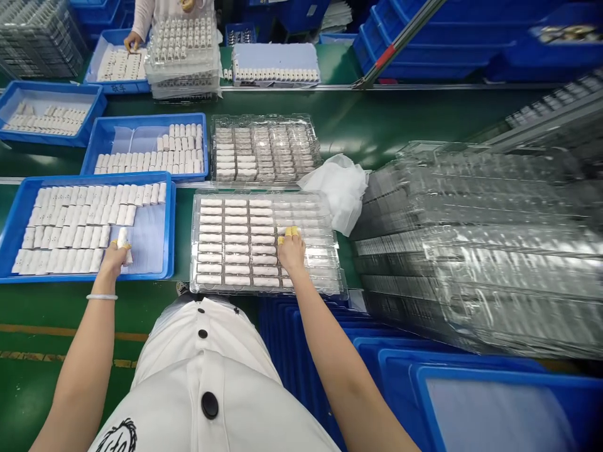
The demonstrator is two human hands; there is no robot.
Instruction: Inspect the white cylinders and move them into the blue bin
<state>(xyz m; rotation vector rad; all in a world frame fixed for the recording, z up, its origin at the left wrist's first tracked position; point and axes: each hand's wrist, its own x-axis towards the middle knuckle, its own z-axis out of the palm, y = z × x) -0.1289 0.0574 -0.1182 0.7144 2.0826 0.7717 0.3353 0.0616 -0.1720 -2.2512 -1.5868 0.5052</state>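
My left hand [113,257], with yellow finger covers, pinches a small white cylindrical part [123,237] at the right end of the front row in a blue bin [170,235]. Rows of similar white parts [66,235] lie in that bin on a pale liner. My right hand [292,252], also with yellow finger covers, reaches down over a clear plastic tray [267,290]. Its fingers are bent together at the tray's fourth column; whatever they hold is hidden. White parts fill the three left columns, while the columns farther right look mostly bare.
Behind the clear tray lies another filled tray [264,150], beside a second blue bin [206,144]. A crumpled white plastic bag [342,191] touches the tray's right side. Tall stacks of clear trays [494,251] stand at right, above blue bins [414,364]. A co-worker's hand [133,41] works across the bench.
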